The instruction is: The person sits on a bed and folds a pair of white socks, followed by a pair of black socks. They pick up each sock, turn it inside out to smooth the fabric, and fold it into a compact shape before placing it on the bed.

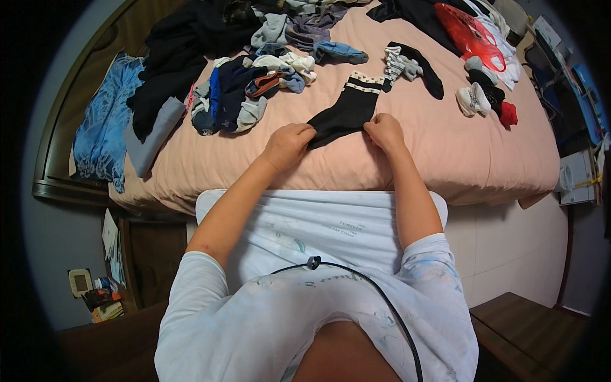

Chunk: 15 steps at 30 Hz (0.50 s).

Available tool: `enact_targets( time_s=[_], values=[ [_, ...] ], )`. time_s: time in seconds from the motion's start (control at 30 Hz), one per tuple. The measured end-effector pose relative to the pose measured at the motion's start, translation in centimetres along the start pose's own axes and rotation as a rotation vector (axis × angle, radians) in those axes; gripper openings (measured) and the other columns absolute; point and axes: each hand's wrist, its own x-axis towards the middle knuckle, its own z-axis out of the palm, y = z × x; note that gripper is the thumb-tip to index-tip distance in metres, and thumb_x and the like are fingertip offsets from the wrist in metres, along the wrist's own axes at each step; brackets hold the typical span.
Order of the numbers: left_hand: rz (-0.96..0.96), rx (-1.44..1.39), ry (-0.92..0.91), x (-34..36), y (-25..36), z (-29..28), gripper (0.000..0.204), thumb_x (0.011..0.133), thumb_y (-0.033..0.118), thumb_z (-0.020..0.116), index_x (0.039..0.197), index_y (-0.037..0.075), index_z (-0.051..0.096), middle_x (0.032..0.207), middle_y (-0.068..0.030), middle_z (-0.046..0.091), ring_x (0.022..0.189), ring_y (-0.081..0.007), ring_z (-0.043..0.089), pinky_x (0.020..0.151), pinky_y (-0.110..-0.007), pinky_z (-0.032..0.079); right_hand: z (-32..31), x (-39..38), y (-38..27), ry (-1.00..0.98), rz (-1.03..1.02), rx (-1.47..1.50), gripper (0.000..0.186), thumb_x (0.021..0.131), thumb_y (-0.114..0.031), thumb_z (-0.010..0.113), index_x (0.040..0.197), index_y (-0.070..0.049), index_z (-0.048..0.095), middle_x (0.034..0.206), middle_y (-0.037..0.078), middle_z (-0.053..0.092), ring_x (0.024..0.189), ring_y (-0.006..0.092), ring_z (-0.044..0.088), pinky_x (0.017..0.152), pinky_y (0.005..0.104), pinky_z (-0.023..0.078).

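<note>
A black sock (347, 109) with a cream patterned cuff lies stretched out near the front of the bed, its cuff pointing away from me. My left hand (289, 145) pinches the sock at its toe end. On the other side, my right hand (385, 132) has its fingers closed on the sock's edge near the heel. Just beyond the cuff lie a grey-and-white striped sock (393, 63) and a long black sock (433, 81). A blue-grey sock (342, 53) rests farther back.
A heap of mixed socks (232, 95) lies to the left, beside folded grey cloth (159, 134), black clothing (168, 76) and a blue lacy garment (108, 121). Rolled socks (473, 100) and a red plastic bag (468, 35) are on the right. The peach bedspread (445, 159) drops at the near edge.
</note>
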Motion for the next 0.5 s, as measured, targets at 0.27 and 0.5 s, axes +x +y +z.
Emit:
enact_targets(
  time_s=[0.27,0.5],
  values=[
    [-0.025,-0.061,0.047,-0.3,-0.1,-0.6,0.029,0.074,0.0,0.061,0.102,0.002,0.062,0.099,-0.0137,0.063,0.089,-0.0295,0.062,0.076,-0.036,0.052,-0.5,-0.1,-0.6,0.056,-0.062,-0.267,0.025,0.072,-0.025,0.061,0.08,-0.002,0.066,0.083,0.02,0.067,0.082,0.0341,0.065,0.073,0.0422,0.05],
    [-0.708,-0.718,0.104,-1.2,-1.5,-0.3,0.028,0.083,0.005,0.056,0.11,-0.002,0.058,0.1,-0.0108,0.064,0.082,-0.0148,0.062,0.071,-0.026,0.049,-1.0,-3.6,-3.6,0.16,-0.589,0.186,0.021,0.079,-0.018,0.063,0.095,-0.004,0.065,0.088,0.013,0.065,0.083,0.0326,0.063,0.075,0.0416,0.05]
  ],
)
